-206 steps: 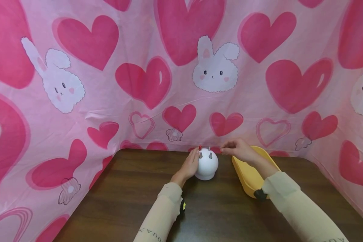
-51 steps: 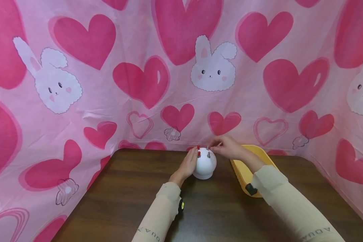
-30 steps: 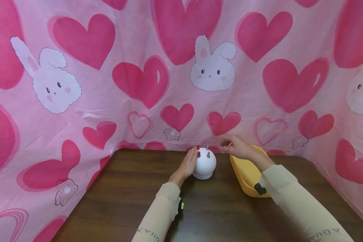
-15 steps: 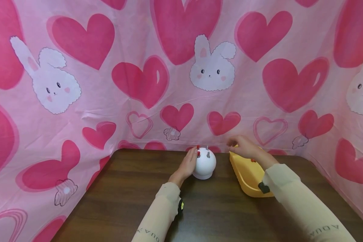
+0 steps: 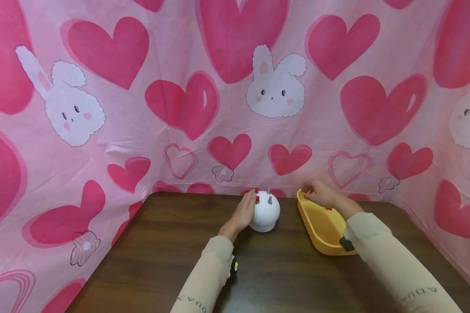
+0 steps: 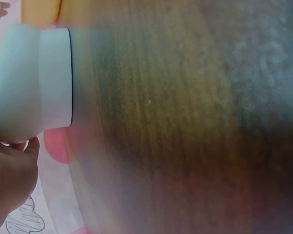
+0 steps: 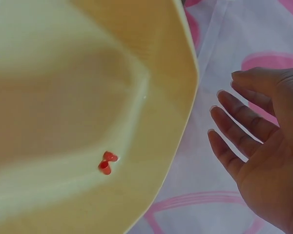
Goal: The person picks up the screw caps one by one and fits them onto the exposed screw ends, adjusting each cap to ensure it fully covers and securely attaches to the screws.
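Note:
A white ball-shaped stand (image 5: 264, 213) sits on the table with several metal pegs on top. Red caps cover the two left pegs, the front cap (image 5: 257, 198) and the back cap (image 5: 256, 190); the right-hand metal peg (image 5: 270, 200) is bare. My left hand (image 5: 243, 214) rests along the ball's left side with extended fingers; its fingers (image 6: 31, 148) touch the white surface in the left wrist view. Over the far end of the yellow tray (image 5: 317, 237) is my right hand (image 5: 320, 193), its fingers spread and holding nothing in the right wrist view. Small red caps (image 7: 106, 162) lie inside the tray.
The dark wooden table (image 5: 172, 243) carries the stand near its back edge, with the tray to the right. A pink cloth (image 5: 235, 130) printed with hearts and rabbits hangs behind and at both sides.
Since the oldest frame, a second red cap has come onto the front left peg. My right hand has drawn back from the ball rightward over the tray; the left hand has stayed.

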Tool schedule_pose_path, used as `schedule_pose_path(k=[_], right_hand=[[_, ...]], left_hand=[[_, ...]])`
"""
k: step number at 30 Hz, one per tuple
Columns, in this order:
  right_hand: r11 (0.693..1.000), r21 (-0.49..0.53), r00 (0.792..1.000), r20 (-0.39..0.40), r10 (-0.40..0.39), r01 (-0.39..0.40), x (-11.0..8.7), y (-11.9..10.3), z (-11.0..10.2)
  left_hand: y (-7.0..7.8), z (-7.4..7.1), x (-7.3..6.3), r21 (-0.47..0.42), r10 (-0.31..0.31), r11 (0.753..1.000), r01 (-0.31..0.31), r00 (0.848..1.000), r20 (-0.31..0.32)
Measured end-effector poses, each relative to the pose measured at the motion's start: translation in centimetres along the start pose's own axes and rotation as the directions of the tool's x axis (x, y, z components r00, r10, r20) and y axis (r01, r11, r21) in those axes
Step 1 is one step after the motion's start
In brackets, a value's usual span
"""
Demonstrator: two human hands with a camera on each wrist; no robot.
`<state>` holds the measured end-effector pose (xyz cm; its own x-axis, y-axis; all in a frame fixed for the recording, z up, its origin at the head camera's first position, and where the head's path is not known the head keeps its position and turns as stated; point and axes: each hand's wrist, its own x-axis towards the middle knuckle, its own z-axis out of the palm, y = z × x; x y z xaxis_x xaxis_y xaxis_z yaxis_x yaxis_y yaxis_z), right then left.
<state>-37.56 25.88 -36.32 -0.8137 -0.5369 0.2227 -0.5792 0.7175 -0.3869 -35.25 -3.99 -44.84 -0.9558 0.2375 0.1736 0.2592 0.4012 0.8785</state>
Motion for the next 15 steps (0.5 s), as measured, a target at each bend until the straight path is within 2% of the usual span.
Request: schedule_pose_path(k=[7, 15], right_hand=[[0.997, -0.066, 0.999, 0.014, 0.041, -0.040, -0.3, 1.5, 0.1], [0.991, -0.031, 0.987, 0.083, 0.135, -0.133, -0.8, 2.7, -0.1]], left_hand=[[0.1, -0.1, -0.1, -0.004, -0.011, 1.000, 0.011, 1.000, 0.008], [0.1, -0.1, 0.0, 0.000, -0.020, 1.000, 0.020, 1.000, 0.010]])
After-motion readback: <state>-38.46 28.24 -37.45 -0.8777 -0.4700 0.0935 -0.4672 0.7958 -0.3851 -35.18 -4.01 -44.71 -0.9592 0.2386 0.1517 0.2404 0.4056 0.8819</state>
